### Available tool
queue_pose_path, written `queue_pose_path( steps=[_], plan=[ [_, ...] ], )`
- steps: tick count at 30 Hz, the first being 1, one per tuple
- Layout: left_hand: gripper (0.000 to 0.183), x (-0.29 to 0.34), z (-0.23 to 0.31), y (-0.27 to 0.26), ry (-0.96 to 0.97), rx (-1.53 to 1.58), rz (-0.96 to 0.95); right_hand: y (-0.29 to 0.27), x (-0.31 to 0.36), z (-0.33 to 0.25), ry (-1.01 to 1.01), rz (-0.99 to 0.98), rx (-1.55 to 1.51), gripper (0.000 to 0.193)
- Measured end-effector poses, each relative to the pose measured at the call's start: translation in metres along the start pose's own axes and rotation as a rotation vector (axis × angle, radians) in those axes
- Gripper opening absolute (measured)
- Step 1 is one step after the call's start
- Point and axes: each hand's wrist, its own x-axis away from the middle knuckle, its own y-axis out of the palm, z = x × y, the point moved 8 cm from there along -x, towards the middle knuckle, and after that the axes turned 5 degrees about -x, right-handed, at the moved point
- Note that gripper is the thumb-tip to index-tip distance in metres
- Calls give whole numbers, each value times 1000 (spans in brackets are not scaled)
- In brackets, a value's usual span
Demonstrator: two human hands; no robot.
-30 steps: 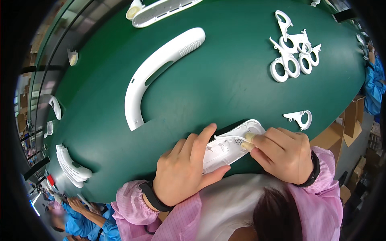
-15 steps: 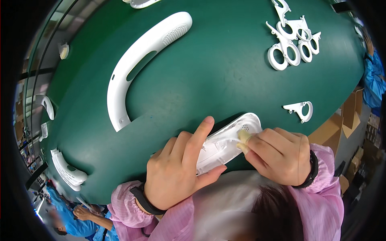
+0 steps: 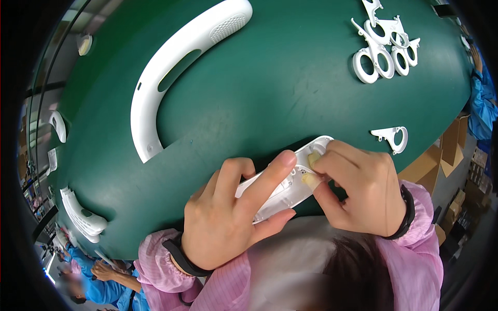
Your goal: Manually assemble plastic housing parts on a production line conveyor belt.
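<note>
A white plastic shell (image 3: pixel 285 201), long and hollow with its inner side up, lies tilted across the near table in front of me. My left hand (image 3: pixel 220 217) grips its left part, the index finger stretched over the top and the thumb along the near edge. At the shell's right end, my right hand (image 3: pixel 365 192) has thumb and index finger, both in yellowish finger cots, on a white ring-shaped part (image 3: pixel 299 169) inside the shell. The fingers hide much of that part.
The green table (image 3: pixel 249 103) bears a large curved white housing (image 3: pixel 150 85) at the left. Several white ring brackets (image 3: pixel 384 57) are piled far right, with a single bracket (image 3: pixel 394 139) nearer. Vented white parts (image 3: pixel 83 217) lie at the left edge; a cardboard box (image 3: pixel 425 166) stands right.
My right thumb and index finger have spread apart a little at the shell's right end. My left hand still grips the shell. The whole view has shifted slightly.
</note>
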Motion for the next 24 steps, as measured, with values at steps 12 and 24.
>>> queue_pose_path(
  steps=[12, 24],
  plan=[
    [66, -9, 17, 8, -51, -107, -88, 0, 14, -2, -94, -194, 125, 33],
    [65, -20, 18, 1, -40, -95, -69, -5, 19, 9, -153, -82, 128, 18]
  ],
)
